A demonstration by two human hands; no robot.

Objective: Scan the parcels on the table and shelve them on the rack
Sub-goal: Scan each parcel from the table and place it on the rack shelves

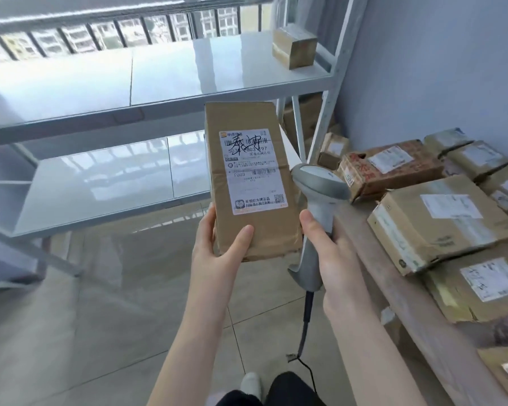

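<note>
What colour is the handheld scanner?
Light grey scanner, black cable, held in the right hand; head view, the only one.

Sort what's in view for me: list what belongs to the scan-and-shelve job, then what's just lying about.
Belongs to the job:
- held parcel, in the left hand
- barcode scanner, in the right hand
- parcels waiting on the table
- rack, with one shelved box

Just lying about:
- boxes on the floor behind the rack
- window railing

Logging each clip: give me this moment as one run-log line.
left hand: holds parcel, label up | right hand: holds scanner beside it | rack: one small box | table: parcels waiting
</note>
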